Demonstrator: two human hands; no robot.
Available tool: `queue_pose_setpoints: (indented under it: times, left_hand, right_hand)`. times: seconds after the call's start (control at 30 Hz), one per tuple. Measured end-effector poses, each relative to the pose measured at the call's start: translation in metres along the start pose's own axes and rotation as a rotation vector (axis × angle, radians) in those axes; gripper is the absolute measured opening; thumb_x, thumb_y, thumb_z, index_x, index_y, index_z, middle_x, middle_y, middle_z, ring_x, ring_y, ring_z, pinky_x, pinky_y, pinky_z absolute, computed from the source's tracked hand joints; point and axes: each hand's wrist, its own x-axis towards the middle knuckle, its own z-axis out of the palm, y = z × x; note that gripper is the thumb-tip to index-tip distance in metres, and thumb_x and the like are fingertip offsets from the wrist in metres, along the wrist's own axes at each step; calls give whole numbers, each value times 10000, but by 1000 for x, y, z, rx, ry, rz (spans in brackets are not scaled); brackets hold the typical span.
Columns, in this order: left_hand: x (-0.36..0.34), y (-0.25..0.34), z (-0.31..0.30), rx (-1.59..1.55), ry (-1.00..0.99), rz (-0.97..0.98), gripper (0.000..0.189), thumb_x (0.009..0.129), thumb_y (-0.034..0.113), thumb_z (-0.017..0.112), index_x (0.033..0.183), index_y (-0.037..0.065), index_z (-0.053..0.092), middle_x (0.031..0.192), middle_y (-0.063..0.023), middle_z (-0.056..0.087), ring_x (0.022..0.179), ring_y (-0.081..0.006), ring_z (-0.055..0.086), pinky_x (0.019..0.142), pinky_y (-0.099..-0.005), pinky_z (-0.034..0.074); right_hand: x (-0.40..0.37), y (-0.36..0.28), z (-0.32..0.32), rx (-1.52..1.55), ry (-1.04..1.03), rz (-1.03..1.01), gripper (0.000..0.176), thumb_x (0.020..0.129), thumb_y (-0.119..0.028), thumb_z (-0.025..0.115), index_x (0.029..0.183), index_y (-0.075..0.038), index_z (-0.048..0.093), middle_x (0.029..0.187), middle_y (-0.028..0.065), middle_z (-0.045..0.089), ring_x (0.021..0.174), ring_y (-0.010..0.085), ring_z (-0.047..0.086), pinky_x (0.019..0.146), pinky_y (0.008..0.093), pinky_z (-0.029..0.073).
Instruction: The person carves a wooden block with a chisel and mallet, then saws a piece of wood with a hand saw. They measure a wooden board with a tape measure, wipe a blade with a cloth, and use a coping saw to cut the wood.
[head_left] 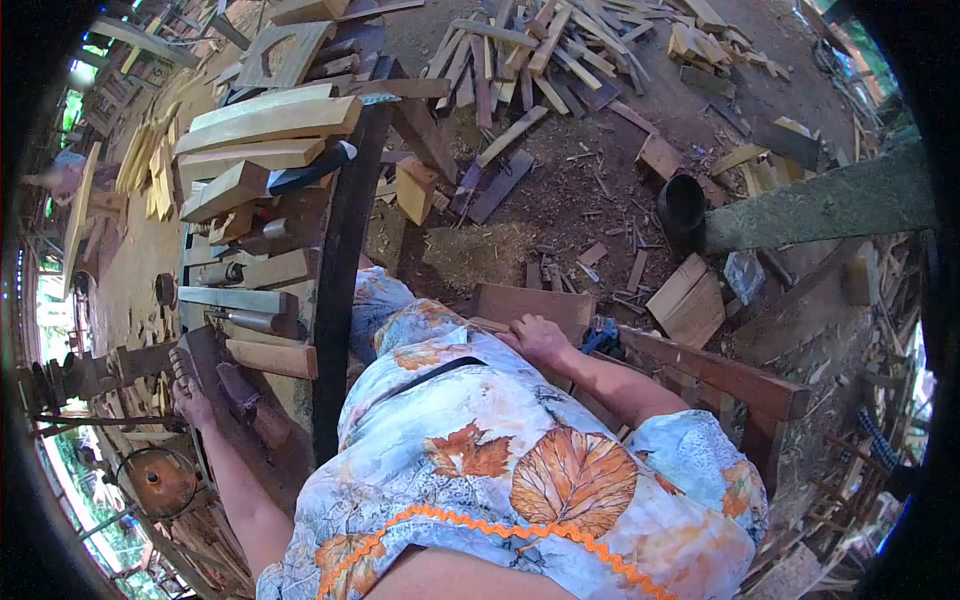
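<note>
My left hand (190,395) is at the left end of the workbench, its fingers stretched along a dark wooden board (205,355). A brown, worn-looking piece (250,405) lies just beside that hand. My right hand (540,340) is low at my other side, its fingers curled at the edge of a brown wooden board (535,305); the fingertips are partly hidden. On the bench, nearest my left hand, are a short wooden block (270,357) and a chisel-like tool (255,320). A handsaw with a dark blue handle (310,172) lies farther along.
Cut timber pieces (260,118) cover the bench top. Its dark edge beam (340,290) runs beside my body. Wood offcuts (540,45) are heaped on the dirt floor. A thick post (830,205), a black bucket (682,205) and a wooden rail (715,372) stand at the right.
</note>
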Motion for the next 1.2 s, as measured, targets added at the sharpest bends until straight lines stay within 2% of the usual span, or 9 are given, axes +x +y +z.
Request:
queue_pose_setpoints:
  times: [0.13,0.2,0.33,0.7,0.77,0.83,0.97,1.03,1.2]
  left_hand:
    - [6,-8,2,-41,-17,3,516,865,349,618,1250,25,505,1149,-243,561,1056,-350,550,879,-405,452]
    - [6,-8,1,-149,28,160,512,855,319,639,1233,0,506,1103,-217,591,1007,-321,585,862,-382,466]
    - [-9,16,-11,-135,22,14,497,842,323,656,1205,8,530,1031,-175,628,951,-269,616,828,-372,481]
    - [-26,28,-7,-70,127,-56,501,827,386,654,1198,70,536,1074,-208,551,924,-329,575,816,-415,464]
    - [-17,-1,12,-249,149,17,495,819,376,664,1189,74,535,1070,-205,551,938,-333,568,823,-422,460]
    - [-32,25,1,-146,220,26,499,809,362,675,1196,83,524,1071,-194,538,954,-330,565,834,-432,454]
    - [-48,62,-18,-107,195,-141,505,800,338,685,1212,103,512,1076,-182,525,978,-336,557,841,-431,450]
    - [-50,66,-18,-129,232,-86,502,805,353,675,1218,122,508,1084,-178,519,978,-341,551,842,-431,449]
    - [-54,75,-25,-140,231,-71,494,785,305,696,1202,106,520,1078,-169,523,985,-331,540,861,-427,442]
  right_hand:
    - [0,1,1,23,2,-3,469,923,-473,442,948,-36,612,909,192,583,890,373,576,769,463,483]
    - [0,3,2,25,29,-25,462,920,-469,451,941,-39,617,909,190,582,883,370,574,763,461,483]
    - [0,4,5,24,40,-43,460,918,-470,456,937,-41,620,904,188,578,872,366,573,755,457,485]
    - [5,6,8,-23,-5,-14,389,911,-435,483,943,-74,625,901,168,589,881,351,585,754,448,492]
    - [7,10,12,-43,10,-35,348,906,-417,493,948,-100,631,896,153,593,877,344,590,749,437,496]
    - [8,-1,-1,13,-115,39,471,917,-457,442,997,-34,633,1001,210,600,971,387,563,818,478,473]
    - [19,11,6,-23,-93,17,459,912,-453,451,981,-39,637,963,209,612,923,389,580,810,480,476]
    - [44,19,6,-104,-381,96,467,897,-467,477,967,-33,635,924,212,623,857,395,597,777,464,485]
    - [129,-66,-77,53,76,-176,434,854,-401,582,1047,-13,601,990,217,616,919,394,587,776,463,465]
